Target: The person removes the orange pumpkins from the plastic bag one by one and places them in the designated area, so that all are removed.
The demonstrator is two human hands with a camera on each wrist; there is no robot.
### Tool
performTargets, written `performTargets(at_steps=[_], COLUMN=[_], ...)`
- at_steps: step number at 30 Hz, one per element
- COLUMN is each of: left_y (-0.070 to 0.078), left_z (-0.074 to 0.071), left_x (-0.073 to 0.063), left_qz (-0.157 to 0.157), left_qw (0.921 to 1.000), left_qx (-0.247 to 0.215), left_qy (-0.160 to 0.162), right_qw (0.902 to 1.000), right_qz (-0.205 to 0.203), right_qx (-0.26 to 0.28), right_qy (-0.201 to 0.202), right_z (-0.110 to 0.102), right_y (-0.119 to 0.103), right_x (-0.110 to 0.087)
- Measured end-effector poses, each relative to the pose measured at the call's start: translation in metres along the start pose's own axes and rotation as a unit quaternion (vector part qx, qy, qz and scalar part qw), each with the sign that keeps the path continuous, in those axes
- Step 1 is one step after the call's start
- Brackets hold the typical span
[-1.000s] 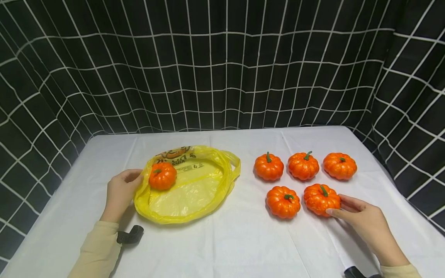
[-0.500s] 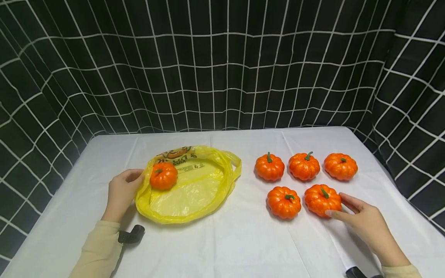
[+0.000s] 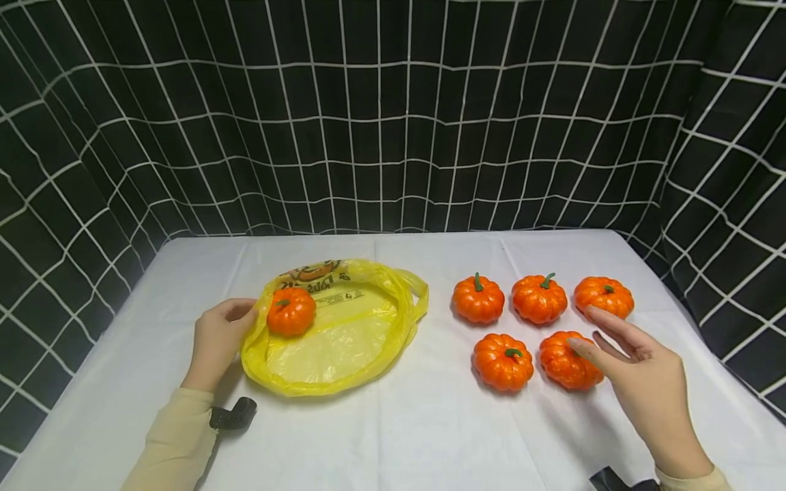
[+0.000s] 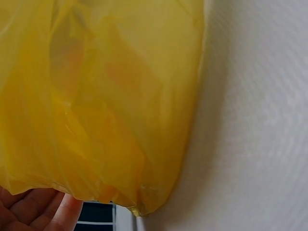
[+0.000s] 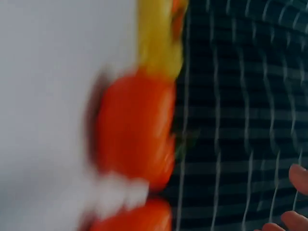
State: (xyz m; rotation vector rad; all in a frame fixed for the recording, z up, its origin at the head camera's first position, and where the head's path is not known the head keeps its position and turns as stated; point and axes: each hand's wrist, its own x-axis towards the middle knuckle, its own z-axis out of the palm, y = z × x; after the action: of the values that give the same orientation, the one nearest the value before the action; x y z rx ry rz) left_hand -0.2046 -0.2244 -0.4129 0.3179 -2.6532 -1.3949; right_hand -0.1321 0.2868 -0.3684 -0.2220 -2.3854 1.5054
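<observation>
At the left, my left hand pinches the left rim of a yellow plastic bag, which lies with its mouth spread wide. One small orange pumpkin with a green stem shows inside that rim. In the left wrist view the bag's wall hides most of the hand. My right hand hovers over the front right pumpkin, thumb and fingers apart and nothing between them. Beside that pumpkin sits another front pumpkin. The right wrist view is blurred and shows a pumpkin.
A back row holds a left pumpkin, a middle pumpkin and a right pumpkin. All stand on a white tablecloth. Black curtains with a white grid rise behind and at both sides.
My right hand has come off the front right pumpkin and lifted up and away from it. The left hand stays at the bag's rim. The head view has shifted slightly.
</observation>
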Motion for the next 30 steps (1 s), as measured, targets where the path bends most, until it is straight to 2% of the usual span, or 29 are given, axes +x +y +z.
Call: performTargets(at_steps=[6,9,13,21,30], left_y=[-0.001,0.000,0.001,0.001,0.002], left_z=[0.000,0.001,0.000,0.000,-0.002], left_x=[0.000,0.001,0.001,-0.001,0.000], left_qz=[0.004,0.003,0.004,-0.001,0.003], left_qw=[1.0000,1.0000,1.0000,1.0000,1.0000], left_qx=[0.000,-0.001,0.002,-0.004,-0.007], left_qy=[0.000,-0.001,0.001,0.000,-0.002], right_qw=[0.9932,0.9867,0.9808,0.9664,0.9545], right_qz=[-0.075,-0.087,-0.073,-0.063,-0.033], right_qx=[0.034,0.059,0.055,0.071,0.119], right_qy=[-0.082,-0.124,-0.172,-0.239,-0.272], right_z=[0.048,0.073,0.101,0.150,0.199], right_y=[-0.034,-0.040,-0.046,-0.053,-0.070], right_x=[-0.011,-0.013,-0.012,-0.003,0.001])
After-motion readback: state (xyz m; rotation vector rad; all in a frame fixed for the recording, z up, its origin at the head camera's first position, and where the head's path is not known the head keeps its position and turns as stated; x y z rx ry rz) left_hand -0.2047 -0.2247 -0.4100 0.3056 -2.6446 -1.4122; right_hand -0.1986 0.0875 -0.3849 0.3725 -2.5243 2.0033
